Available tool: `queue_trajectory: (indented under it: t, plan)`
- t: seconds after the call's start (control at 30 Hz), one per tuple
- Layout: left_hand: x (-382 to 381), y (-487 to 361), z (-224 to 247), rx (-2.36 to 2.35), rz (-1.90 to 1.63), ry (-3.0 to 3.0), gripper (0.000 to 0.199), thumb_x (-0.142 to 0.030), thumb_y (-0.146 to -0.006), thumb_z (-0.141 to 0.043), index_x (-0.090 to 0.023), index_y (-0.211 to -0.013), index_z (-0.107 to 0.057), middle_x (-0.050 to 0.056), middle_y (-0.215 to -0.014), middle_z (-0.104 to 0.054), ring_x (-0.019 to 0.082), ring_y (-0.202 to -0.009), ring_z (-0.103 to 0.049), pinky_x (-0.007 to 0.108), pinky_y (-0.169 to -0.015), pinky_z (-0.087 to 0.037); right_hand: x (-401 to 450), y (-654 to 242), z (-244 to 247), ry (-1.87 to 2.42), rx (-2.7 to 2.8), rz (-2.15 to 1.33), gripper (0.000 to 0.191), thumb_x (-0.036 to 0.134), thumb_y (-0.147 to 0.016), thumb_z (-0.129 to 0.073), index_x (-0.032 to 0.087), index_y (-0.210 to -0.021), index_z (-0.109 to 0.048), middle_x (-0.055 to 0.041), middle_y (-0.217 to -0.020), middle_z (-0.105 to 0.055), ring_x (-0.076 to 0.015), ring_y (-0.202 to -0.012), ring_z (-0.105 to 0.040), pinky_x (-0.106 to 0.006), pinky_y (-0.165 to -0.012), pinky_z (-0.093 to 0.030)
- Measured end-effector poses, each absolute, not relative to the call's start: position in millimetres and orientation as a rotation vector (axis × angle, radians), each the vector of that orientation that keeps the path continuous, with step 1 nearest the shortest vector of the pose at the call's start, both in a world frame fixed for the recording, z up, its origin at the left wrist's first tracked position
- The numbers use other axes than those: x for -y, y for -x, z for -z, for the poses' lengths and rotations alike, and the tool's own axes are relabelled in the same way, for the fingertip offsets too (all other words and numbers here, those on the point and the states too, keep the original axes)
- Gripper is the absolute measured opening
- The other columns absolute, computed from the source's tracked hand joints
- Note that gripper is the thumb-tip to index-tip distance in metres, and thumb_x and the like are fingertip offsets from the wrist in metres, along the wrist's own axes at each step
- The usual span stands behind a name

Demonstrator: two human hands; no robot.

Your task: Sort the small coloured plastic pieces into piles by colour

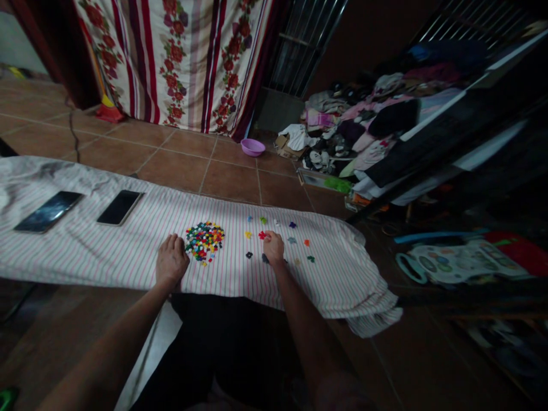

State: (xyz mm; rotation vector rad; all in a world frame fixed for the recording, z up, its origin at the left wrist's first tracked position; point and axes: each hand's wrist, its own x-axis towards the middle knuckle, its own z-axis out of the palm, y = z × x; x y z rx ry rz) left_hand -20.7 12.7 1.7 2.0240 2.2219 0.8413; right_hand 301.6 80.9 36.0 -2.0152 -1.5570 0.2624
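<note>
Right of the bead pile [204,242], the right hand [274,246] pinches and partly hides a red cluster [261,235], direction unclear; left, the left hand [172,259] lies bunched, grip unclear.

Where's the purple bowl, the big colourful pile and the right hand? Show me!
Purple bowl [253,152]: head view, on its near outside wall.
Colourful pile [205,239]: head view, on the middle of its little pieces.
Right hand [274,248]: head view, on the back of the hand.
</note>
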Motion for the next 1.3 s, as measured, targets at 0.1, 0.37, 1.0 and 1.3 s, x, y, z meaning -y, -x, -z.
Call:
queue_trajectory:
  t: [0.1, 0.37, 1.0, 1.3]
  plan:
    - [-12.4, 20.1, -2.2, -2.241, -0.820, -2.049, 0.036, -0.017, -0.086, -0.039, -0.010, -0.114, -0.060, 0.021, -0.134, -0.057, 0.032, -0.135, -0.044, 0.047, -0.112, -0.034, -78.6, -289.8, -40.0, 1.933, 1.606, -0.244, 0.035, 0.009, -0.081, -0.045, 0.016, -0.099, -0.073, -0.0105, -0.102, -0.070, -0.0197, -0.094, -0.063, -0.030, -0.088, -0.048]
    - [-11.5, 21.3, -4.1, -2.226, -0.828, -2.050, 0.034, -0.016, -0.083, -0.043, -0.013, -0.112, -0.060, 0.018, -0.133, -0.058, 0.032, -0.136, -0.044, 0.047, -0.111, -0.034, -56.4, -227.0, -34.7, 1.637, 1.849, -0.406, 0.032, 0.011, -0.084, -0.047, 0.021, -0.098, -0.073, -0.0056, -0.099, -0.068, -0.0175, -0.092, -0.062, -0.030, -0.089, -0.049]
    - [-10.6, 20.1, -5.4, -2.205, -0.835, -2.030, 0.036, -0.015, -0.084, -0.042, -0.011, -0.114, -0.060, 0.020, -0.136, -0.056, 0.032, -0.137, -0.043, 0.048, -0.112, -0.034, -2.8, -161.7, -32.0, 1.582, 2.287, -0.506, 0.026, 0.021, -0.095, -0.052, 0.025, -0.113, -0.071, -0.0051, -0.109, -0.065, -0.0169, -0.103, -0.060, -0.027, -0.092, -0.047]
    - [-11.3, 21.3, -5.5, -2.247, -0.746, -2.108, 0.036, -0.015, -0.085, -0.041, -0.005, -0.114, -0.061, 0.024, -0.134, -0.057, 0.033, -0.133, -0.046, 0.046, -0.112, -0.036, 2.9, -165.4, -34.4, 1.714, 2.375, -0.430, 0.022, 0.023, -0.098, -0.049, 0.023, -0.105, -0.069, -0.0053, -0.105, -0.065, -0.0169, -0.104, -0.059, -0.026, -0.091, -0.046]
